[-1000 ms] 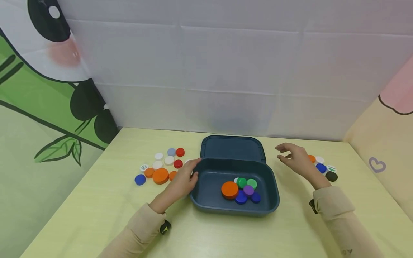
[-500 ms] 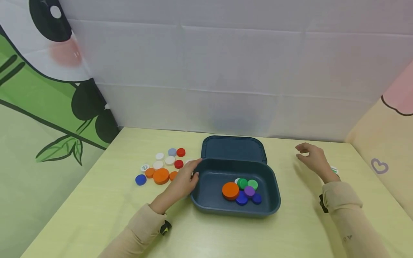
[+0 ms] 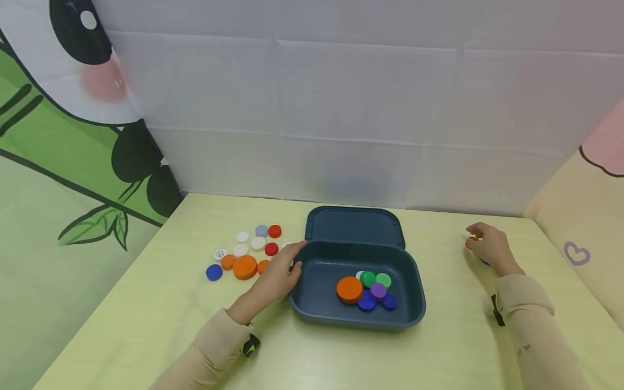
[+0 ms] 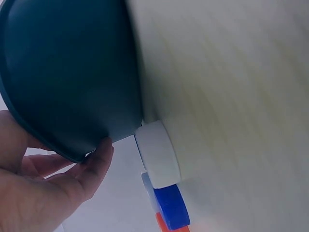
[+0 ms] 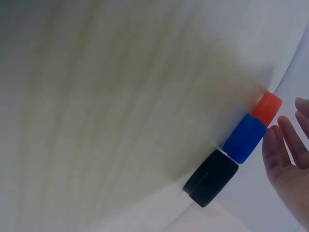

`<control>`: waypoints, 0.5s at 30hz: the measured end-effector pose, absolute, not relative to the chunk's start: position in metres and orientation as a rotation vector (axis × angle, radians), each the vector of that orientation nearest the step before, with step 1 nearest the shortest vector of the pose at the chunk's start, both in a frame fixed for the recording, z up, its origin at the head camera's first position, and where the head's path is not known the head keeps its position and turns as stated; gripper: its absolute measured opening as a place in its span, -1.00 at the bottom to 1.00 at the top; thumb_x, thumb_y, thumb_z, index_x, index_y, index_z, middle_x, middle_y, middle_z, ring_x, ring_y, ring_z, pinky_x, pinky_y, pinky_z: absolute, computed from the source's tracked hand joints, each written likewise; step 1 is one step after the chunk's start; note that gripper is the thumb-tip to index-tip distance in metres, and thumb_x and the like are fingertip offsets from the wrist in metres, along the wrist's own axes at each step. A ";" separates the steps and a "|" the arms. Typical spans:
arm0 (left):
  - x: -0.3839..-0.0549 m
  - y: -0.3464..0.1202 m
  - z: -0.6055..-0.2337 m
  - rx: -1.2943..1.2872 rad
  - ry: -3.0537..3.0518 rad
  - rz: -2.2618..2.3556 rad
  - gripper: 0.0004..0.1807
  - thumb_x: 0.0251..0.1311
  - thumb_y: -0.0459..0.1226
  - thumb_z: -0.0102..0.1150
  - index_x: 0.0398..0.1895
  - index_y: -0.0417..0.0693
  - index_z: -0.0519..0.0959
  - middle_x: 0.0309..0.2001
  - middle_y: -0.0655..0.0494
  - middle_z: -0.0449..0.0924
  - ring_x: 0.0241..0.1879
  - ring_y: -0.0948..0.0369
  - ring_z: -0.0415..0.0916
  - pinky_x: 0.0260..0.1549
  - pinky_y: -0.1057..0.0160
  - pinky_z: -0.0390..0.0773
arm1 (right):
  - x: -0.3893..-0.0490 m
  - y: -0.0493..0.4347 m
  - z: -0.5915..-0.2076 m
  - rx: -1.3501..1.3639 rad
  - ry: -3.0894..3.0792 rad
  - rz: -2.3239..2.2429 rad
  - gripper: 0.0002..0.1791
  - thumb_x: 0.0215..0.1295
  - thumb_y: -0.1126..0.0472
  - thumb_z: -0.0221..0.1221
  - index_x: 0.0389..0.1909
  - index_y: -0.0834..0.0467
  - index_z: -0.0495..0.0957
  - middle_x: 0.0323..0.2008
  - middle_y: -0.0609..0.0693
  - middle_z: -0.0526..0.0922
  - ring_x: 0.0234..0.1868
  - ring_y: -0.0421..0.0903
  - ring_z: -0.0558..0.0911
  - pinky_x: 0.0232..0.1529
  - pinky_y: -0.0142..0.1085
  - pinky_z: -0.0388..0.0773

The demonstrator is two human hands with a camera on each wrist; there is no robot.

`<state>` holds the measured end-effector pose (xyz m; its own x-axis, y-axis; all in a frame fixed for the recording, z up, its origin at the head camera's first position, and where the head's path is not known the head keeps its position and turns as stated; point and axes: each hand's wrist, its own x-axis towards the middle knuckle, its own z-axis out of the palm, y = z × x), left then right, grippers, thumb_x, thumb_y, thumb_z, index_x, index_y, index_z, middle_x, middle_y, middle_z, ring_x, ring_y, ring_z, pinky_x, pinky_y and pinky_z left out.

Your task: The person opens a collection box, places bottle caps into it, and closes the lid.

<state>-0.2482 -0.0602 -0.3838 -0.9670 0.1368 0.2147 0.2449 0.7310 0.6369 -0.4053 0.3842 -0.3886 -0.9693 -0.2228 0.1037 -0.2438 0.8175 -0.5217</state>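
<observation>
A dark blue-grey plastic box (image 3: 356,325) stands on the table with bottle caps inside: a large orange cap (image 3: 349,290), a purple cap (image 3: 378,292), plus green, blue and white ones. My left hand (image 3: 279,273) holds the box by its left rim, fingers over the edge. On the right, my right hand (image 3: 494,249) hovers over a small group of caps with its fingers loosely bent. Its fingertips are close to an orange cap (image 5: 267,109). Beside that are a blue cap (image 5: 245,138) and a black cap (image 5: 211,178), the black one hidden in the head view.
The box's lid (image 3: 353,225) lies flat behind it. Left of the box are several loose caps, among them a large orange cap (image 3: 245,267), a blue cap (image 3: 214,272) and a red cap (image 3: 275,231). A white sheet (image 3: 341,119) hangs along the table's back edge.
My right hand has moved right, away from the box, and come over the right-hand caps, covering most of them in the head view. The left hand stays on the box rim.
</observation>
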 end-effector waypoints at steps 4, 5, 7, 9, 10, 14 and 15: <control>-0.248 -0.060 -0.383 -0.299 -2.782 -1.067 -0.49 0.19 -0.46 -0.02 0.25 -0.25 0.28 0.18 -0.14 0.38 0.13 0.01 0.39 0.08 0.04 0.45 | -0.407 0.389 -0.390 0.372 -2.972 0.837 -0.59 0.20 0.30 0.02 0.03 0.45 0.36 0.00 0.45 0.42 -0.01 0.35 0.39 -0.10 0.12 0.42; -0.248 -0.060 -0.383 -0.297 -2.781 -1.067 -0.49 0.19 -0.46 -0.02 0.25 -0.25 0.28 0.17 -0.14 0.38 0.13 0.01 0.39 0.08 0.04 0.45 | -0.408 0.389 -0.390 0.367 -2.984 0.835 -0.59 0.20 0.30 0.02 0.03 0.45 0.36 0.00 0.45 0.41 0.00 0.35 0.38 -0.09 0.12 0.41; -0.248 -0.060 -0.384 -0.288 -2.786 -1.067 -0.49 0.19 -0.46 -0.02 0.25 -0.23 0.28 0.17 -0.13 0.38 0.13 0.02 0.39 0.08 0.05 0.45 | -0.409 0.391 -0.390 0.354 -3.009 0.829 -0.58 0.19 0.30 0.02 0.04 0.46 0.35 0.00 0.46 0.40 -0.01 0.35 0.37 -0.09 0.12 0.40; -0.248 -0.060 -0.384 -0.284 -2.786 -1.065 -0.49 0.19 -0.46 -0.02 0.25 -0.23 0.28 0.17 -0.13 0.39 0.12 0.02 0.40 0.07 0.05 0.46 | -0.410 0.392 -0.391 0.342 -3.030 0.835 -0.57 0.18 0.30 0.01 0.04 0.46 0.34 0.00 0.47 0.40 -0.02 0.35 0.37 -0.08 0.12 0.40; -0.248 -0.060 -0.384 -0.283 -2.787 -1.065 -0.49 0.19 -0.46 -0.02 0.25 -0.23 0.28 0.17 -0.13 0.39 0.13 0.02 0.40 0.07 0.05 0.46 | -0.410 0.392 -0.391 0.341 -3.035 0.831 -0.57 0.18 0.30 0.01 0.03 0.46 0.35 -0.01 0.47 0.39 -0.02 0.35 0.37 -0.09 0.13 0.40; -0.248 -0.059 -0.383 -0.280 -2.791 -1.067 -0.49 0.19 -0.45 -0.02 0.25 -0.23 0.28 0.17 -0.13 0.38 0.13 0.02 0.39 0.07 0.05 0.46 | -0.411 0.393 -0.392 0.345 -3.041 0.812 -0.59 0.16 0.31 0.02 0.00 0.47 0.36 -0.06 0.48 0.42 -0.07 0.35 0.40 -0.10 0.13 0.39; -0.248 -0.059 -0.383 -0.282 -2.791 -1.067 -0.50 0.19 -0.45 -0.02 0.25 -0.24 0.28 0.17 -0.13 0.39 0.13 0.02 0.39 0.08 0.04 0.46 | -0.411 0.393 -0.392 0.350 -3.040 0.804 -0.59 0.16 0.31 0.03 0.00 0.47 0.37 -0.07 0.48 0.43 -0.08 0.35 0.41 -0.11 0.12 0.39</control>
<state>-0.2476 -0.0594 -0.3826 -0.9726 0.1239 0.1965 0.2234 0.7309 0.6449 -0.4106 0.3928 -0.3922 -0.9754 -0.2178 0.0351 -0.2067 0.8465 -0.4907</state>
